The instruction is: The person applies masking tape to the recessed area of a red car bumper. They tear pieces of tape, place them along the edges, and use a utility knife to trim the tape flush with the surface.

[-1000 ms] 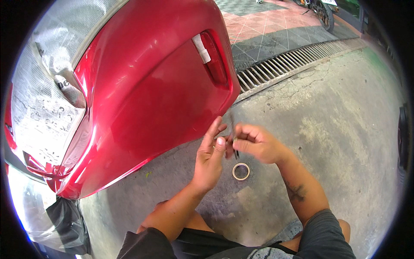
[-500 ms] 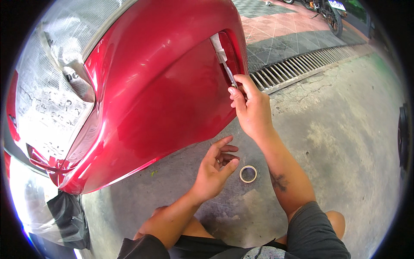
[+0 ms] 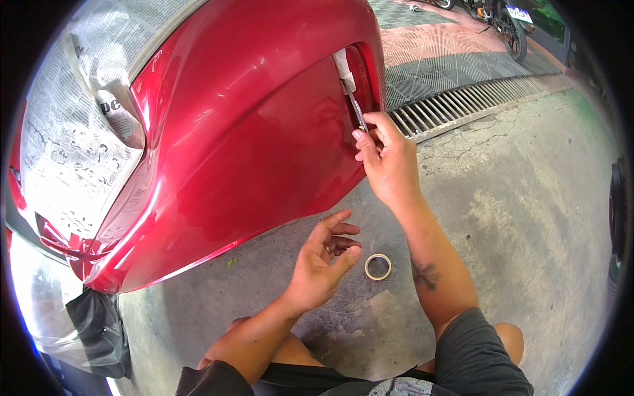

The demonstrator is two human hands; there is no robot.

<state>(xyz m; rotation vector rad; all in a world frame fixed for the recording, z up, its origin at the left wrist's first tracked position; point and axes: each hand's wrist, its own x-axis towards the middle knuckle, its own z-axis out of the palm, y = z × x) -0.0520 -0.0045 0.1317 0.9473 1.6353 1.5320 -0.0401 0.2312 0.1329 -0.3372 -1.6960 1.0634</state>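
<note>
My right hand (image 3: 391, 162) grips a slim, silvery, blade-like tool (image 3: 357, 109) between thumb and fingers. The tool's far end touches or nearly touches a white strip (image 3: 345, 71), perhaps paper or tape, along the inner edge of a tall recess in a glossy red car bumper (image 3: 264, 142). Below the bumper's lower edge, my left hand (image 3: 321, 264) hovers with fingers loosely curled and apart, nothing in it. A cream roll of tape (image 3: 367, 267) lies on the floor, just right of the left hand. The tool's rear end is hidden in my right hand.
Newspaper sheets (image 3: 72, 152) cover the car at the left, with dark plastic sheeting (image 3: 99, 327) below. Past the bumper, a metal drain grate (image 3: 456, 105) crosses the concrete floor (image 3: 515, 198). A motorcycle (image 3: 512, 33) stands on grey and pink floor tiles at the back.
The bumper and recess sit slightly farther right in view. My right hand and its tool stay at the recess in nearly the same pose; my left hand has hardly moved.
</note>
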